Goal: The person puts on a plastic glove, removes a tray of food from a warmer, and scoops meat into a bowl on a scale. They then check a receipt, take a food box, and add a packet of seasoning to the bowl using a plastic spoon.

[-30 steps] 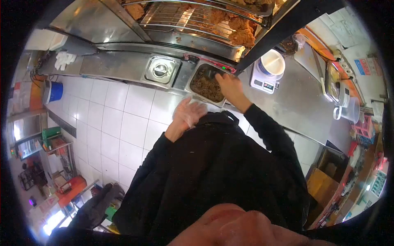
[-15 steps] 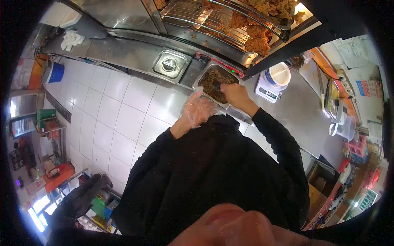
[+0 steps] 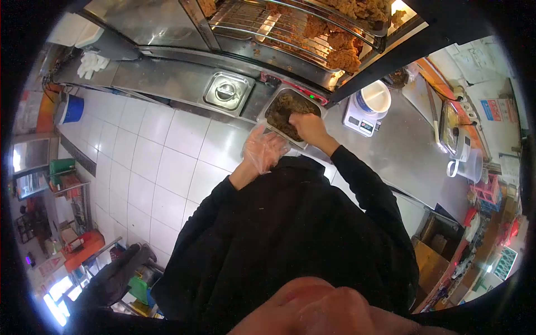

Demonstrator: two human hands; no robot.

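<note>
A rectangular metal pan [image 3: 262, 114] of dark brown, chunky food [image 3: 298, 103] is set in the steel counter in front of me. My right hand [image 3: 310, 128] is bare and closed over the middle of the food, its fingers wrapped round something I cannot make out. My left hand [image 3: 264, 149], in a clear loose plastic glove, is held at the pan's near left corner. Its fingers are stretched out with nothing in them. Left of the pan sits a lidded metal container [image 3: 226, 92] with a round knob.
Above the counter, a lit display case holds fried chicken [image 3: 341, 53] on wire racks [image 3: 259, 28]. At the right are a white scale [image 3: 360, 121] bearing a white-and-blue tub [image 3: 375, 97], and a clear jug [image 3: 470, 167]. White cloth or gloves [image 3: 92, 64] lie far left.
My right hand has shifted slightly left within the pan, and the dark thing seen at its fingertips is now hidden. The whole view has moved a little; my left hand keeps its place by the pan.
</note>
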